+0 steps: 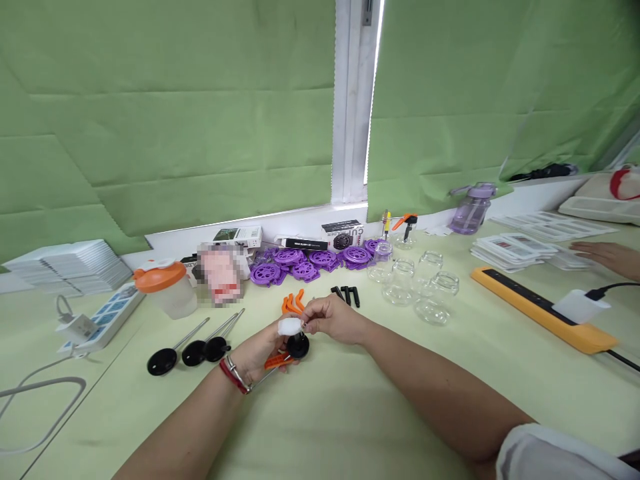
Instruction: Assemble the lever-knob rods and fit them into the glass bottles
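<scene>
My left hand (pixel 270 344) is closed around a black round pump cap (pixel 299 347) with an orange lever (pixel 278 361) and a thin metal rod slanting down toward me. White wrapping (pixel 290 326) covers the thumb of that hand. The fingertips of my right hand (pixel 333 317) pinch together just above the cap; what lies between them is too small to make out. Loose orange levers (pixel 293 304) and black nozzle pieces (pixel 347 296) lie just beyond my hands. To the left rest several black caps with metal rods (pixel 194 354).
Several clear glass jars (pixel 399 285) stand at right, near a jar with orange lever (pixel 406 232). Purple plastic parts (pixel 305 267) are heaped at the back. An orange-lidded cup (pixel 167 293) is left; a yellow power strip (pixel 530 308) and another person's hand (pixel 607 257) are right.
</scene>
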Motion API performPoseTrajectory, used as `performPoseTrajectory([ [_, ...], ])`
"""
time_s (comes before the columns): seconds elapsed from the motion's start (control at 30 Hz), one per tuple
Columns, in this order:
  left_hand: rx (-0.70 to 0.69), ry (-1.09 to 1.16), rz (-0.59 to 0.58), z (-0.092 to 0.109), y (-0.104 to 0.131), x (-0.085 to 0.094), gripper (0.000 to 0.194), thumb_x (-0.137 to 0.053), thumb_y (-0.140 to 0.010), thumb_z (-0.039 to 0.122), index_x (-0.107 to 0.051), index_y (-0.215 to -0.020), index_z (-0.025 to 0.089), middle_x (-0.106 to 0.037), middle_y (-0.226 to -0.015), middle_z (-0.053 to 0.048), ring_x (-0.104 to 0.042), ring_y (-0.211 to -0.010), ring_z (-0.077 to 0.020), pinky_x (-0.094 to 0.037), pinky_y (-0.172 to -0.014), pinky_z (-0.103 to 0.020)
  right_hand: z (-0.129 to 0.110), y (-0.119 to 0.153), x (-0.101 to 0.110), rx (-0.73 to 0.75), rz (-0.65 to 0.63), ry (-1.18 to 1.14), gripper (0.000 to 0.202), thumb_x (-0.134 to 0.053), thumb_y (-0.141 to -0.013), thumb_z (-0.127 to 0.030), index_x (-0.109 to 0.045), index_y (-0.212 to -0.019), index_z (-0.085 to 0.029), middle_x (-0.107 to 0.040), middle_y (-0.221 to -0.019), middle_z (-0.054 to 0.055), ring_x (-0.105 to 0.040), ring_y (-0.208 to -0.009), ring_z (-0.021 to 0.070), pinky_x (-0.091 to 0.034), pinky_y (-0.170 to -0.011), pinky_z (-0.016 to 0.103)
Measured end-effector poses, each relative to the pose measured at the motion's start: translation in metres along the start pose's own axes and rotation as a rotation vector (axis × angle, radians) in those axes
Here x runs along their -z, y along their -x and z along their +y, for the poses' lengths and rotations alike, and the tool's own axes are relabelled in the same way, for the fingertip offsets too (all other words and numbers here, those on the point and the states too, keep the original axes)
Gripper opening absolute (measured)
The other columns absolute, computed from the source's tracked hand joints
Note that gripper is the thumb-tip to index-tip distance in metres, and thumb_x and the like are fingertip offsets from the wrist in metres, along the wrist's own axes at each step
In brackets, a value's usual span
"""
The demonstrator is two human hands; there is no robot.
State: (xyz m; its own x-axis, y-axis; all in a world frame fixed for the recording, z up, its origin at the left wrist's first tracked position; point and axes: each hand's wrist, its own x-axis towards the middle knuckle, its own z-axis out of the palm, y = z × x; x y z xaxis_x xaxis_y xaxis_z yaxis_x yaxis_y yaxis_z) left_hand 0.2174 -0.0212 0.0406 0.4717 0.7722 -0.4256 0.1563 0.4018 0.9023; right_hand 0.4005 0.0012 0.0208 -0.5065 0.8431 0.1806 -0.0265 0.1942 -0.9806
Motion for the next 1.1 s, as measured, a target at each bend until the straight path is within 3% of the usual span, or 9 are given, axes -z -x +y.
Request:
performPoseTrajectory([
  [0.17,-0.029,-0.013,-0.026,-0.004,-0.001,0.001,0.043,-0.05,-0.072,0.044,-0.048,-0.109,0.022,-0.055,-0.078,-0.003,-0.058,-0.061,-0.0175,-0.034,-0.044,-0.023,-0.0014,-0.0002,-0.0042,0.073,-0.024,0.13,0.008,-0.07,-0.064,-0.015,-0.07,-0.071,-0.017,-0.062,-0.073,-0.001,-0.055,-0.072,0.0137,-0.044,-0.072,0.027],
  [0.53,-0.033,-0.018,-0.04,-0.0041,-0.002,0.0012,0.043,-0.05,-0.074,0.043,-0.05,-0.111,0.022,-0.056,-0.079,-0.003,-0.057,-0.061,-0.0158,-0.032,-0.044,-0.022,-0.0065,0.0009,-0.0062,0.058,-0.052,0.181,0.006,-0.07,-0.065,-0.015,-0.069,-0.069,-0.018,-0.063,-0.071,-0.002,-0.056,-0.071,0.0135,-0.043,-0.073,0.026],
  [0.9,-0.027,0.001,-0.036,-0.0072,-0.0028,0.0033,0.053,-0.053,-0.073,0.045,-0.046,-0.121,0.023,-0.058,-0.079,-0.003,-0.057,-0.06,-0.0153,-0.033,-0.045,-0.022,-0.0014,-0.0003,-0.0069,-0.01,-0.048,0.072,0.008,-0.073,-0.061,-0.02,-0.069,-0.068,-0.018,-0.064,-0.072,-0.001,-0.057,-0.073,0.0148,-0.045,-0.076,0.028],
  [1.1,-0.059,-0.01,-0.084,-0.0064,-0.0004,0.0021,0.047,-0.051,-0.076,0.043,-0.048,-0.118,0.023,-0.057,-0.08,-0.004,-0.056,-0.059,-0.0147,-0.033,-0.044,-0.022,0.0005,-0.0001,-0.0065,-0.009,-0.05,0.04,0.01,-0.074,-0.06,-0.019,-0.069,-0.068,-0.017,-0.064,-0.073,-0.001,-0.057,-0.073,0.0146,-0.045,-0.075,0.028],
])
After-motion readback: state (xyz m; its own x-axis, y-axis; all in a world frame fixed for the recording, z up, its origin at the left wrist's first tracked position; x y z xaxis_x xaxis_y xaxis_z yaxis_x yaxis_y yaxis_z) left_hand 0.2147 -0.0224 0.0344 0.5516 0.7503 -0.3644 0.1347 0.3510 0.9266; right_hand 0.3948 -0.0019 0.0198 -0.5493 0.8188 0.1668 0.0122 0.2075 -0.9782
